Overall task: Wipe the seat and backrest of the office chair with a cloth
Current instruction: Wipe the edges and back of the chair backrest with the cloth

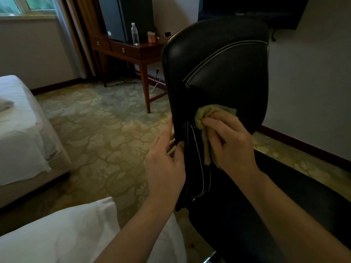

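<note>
A black leather office chair stands in front of me, its backrest [224,73] upright with pale piping and its dark seat [247,215] below. My right hand [229,145] grips a bunched yellow-green cloth [207,112] and presses it against the lower middle of the backrest. My left hand [167,162] holds the left edge of the backrest, thumb on the front and fingers behind it. Part of the cloth hangs down under my right palm.
A wooden desk [133,52] with a water bottle [135,35], an orange box and a dark screen stands behind the chair on the left. A white bed [20,120] lies at left, white bedding [66,234] at the bottom. Patterned carpet covers the floor; a wall is at right.
</note>
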A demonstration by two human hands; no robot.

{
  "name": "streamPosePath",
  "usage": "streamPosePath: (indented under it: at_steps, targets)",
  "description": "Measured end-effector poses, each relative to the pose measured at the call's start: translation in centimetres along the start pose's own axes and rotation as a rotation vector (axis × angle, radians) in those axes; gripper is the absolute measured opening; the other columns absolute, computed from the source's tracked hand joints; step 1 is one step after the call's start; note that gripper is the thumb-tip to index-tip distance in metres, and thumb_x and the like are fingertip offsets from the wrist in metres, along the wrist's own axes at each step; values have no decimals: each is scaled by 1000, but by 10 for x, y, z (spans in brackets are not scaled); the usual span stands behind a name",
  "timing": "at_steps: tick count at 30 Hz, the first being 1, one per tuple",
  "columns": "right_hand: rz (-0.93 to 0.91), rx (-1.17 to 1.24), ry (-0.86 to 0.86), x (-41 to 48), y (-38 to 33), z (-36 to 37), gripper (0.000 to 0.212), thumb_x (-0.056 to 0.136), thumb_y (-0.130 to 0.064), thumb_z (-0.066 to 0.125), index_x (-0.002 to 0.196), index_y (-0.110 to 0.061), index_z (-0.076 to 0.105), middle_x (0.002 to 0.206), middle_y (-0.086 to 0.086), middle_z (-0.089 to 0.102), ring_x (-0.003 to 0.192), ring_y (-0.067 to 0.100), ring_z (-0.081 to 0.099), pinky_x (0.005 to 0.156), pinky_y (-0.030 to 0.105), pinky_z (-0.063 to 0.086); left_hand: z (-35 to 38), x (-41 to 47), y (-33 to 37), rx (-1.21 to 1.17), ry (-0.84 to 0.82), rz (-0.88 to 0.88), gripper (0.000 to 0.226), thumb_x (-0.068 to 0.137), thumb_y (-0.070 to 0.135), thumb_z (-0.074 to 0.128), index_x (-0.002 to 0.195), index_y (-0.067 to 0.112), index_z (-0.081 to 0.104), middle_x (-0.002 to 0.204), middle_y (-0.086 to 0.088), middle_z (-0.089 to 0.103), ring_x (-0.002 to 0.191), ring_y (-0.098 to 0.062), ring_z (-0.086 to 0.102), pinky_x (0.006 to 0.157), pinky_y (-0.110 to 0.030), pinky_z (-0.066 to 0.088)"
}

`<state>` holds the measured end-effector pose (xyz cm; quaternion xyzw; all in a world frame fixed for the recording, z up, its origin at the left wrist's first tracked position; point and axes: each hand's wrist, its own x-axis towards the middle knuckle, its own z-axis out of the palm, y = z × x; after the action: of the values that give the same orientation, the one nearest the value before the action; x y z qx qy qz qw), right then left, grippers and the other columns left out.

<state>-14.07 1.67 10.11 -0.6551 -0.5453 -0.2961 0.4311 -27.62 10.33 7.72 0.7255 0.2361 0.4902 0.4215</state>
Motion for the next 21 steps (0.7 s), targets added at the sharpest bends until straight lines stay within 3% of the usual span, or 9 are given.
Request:
streamPosePath:
  at_steps: [4, 10, 21]
  targets:
    - [1, 20, -73, -34, 14, -1, 24, 96, -12, 56, 112, -2, 70, 112, 15, 64, 101, 27, 64, 81, 44, 56, 1, -1, 1, 7, 7, 5, 64, 100, 10, 62, 146, 47, 37, 129, 13, 63, 113, -1, 66, 93, -30, 59]
    - [-2, -10, -34, -4, 8, -6, 20, 95, -7, 57, 109, -2, 71, 111, 16, 65, 103, 26, 62, 93, 30, 50, 0, -2, -1, -21, -13, -8, 65, 101, 9, 60, 148, 47, 37, 131, 11, 65, 114, -4, 67, 93, -35, 60]
    - [54, 115, -57, -29, 7, -3, 14, 90, -6, 67, 103, -2, 72, 112, 11, 61, 104, 23, 62, 84, 39, 54, 1, -2, -3, 15, 2, -13, 64, 101, 11, 62, 150, 44, 39, 125, 8, 66, 111, -4, 68, 91, -32, 60]
